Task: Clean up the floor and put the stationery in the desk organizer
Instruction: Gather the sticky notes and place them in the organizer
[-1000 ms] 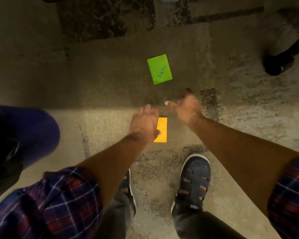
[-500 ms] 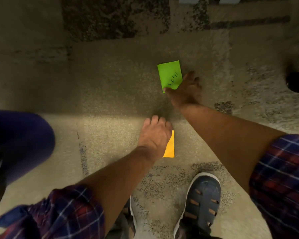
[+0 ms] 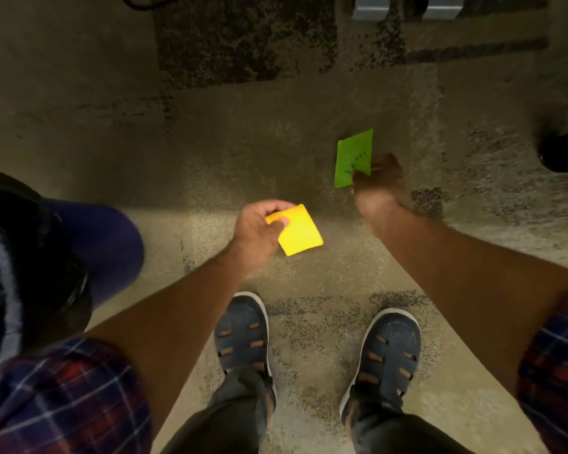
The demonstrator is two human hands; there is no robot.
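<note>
L hand (image 3: pixel 258 229) pinches yellow note (image 3: pixel 300 232) by its left corner, note off the carpet (image 3: pixel 243 152). R hand (image 3: pixel 376 181), blurred, pinches green note (image 3: pixel 354 157) at bottom-right edge; long axis points away from me. Both notes in hand, nothing else seen on the carpet. Organizer not in view, prob up on desk, so next = stand, carry up.

speckled beige carpet (image 3: pixel 79 77) w/ darker mottled patches. two navy closed-toe sandals (image 3: pixel 243 335) side by side at bottom centre. purple rounded cushion-like thing (image 3: pixel 105 244) at left. black chair caster (image 3: pixel 563 152) far right, two grey metal blocks (image 3: pixel 371 8) at top edge.
</note>
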